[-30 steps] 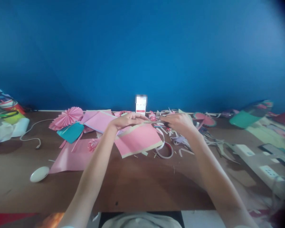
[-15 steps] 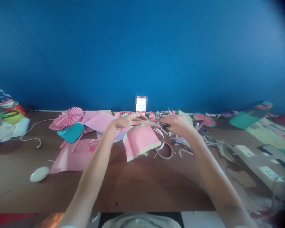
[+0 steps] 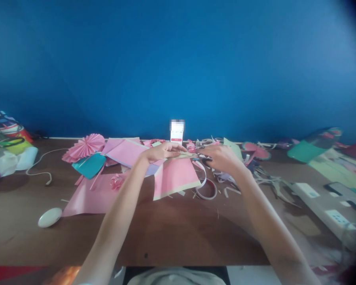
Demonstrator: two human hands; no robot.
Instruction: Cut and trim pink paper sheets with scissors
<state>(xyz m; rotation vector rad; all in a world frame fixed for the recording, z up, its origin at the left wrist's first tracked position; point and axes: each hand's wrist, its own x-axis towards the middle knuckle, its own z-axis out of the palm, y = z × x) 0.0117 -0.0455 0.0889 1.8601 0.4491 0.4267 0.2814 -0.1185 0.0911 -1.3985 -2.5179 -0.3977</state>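
Observation:
My left hand (image 3: 166, 151) is closed on the top of a pink paper sheet (image 3: 176, 174), whose edges are cream. The sheet hangs toward me with its lower edge just above the table. To its right, my right hand (image 3: 221, 156) grips a pair of scissors (image 3: 207, 159). Their dark handle shows under the fingers, and the blades reach the sheet's upper right edge. How far the blades are apart is too small to make out. A narrow white strip (image 3: 203, 172) curls down beside the sheet, above a roll of tape (image 3: 207, 190).
A lit phone (image 3: 177, 132) stands against the blue wall. Pink and lilac papers, a pleated pink fan (image 3: 89, 146) and a teal piece (image 3: 90, 165) lie left. A white computer mouse (image 3: 50, 217) sits nearer. Paper scraps and a power strip (image 3: 320, 204) are on the right.
The pink sheet has swung slightly, its lower edge a little higher and more level. Both hands have shifted very slightly; each keeps its hold.

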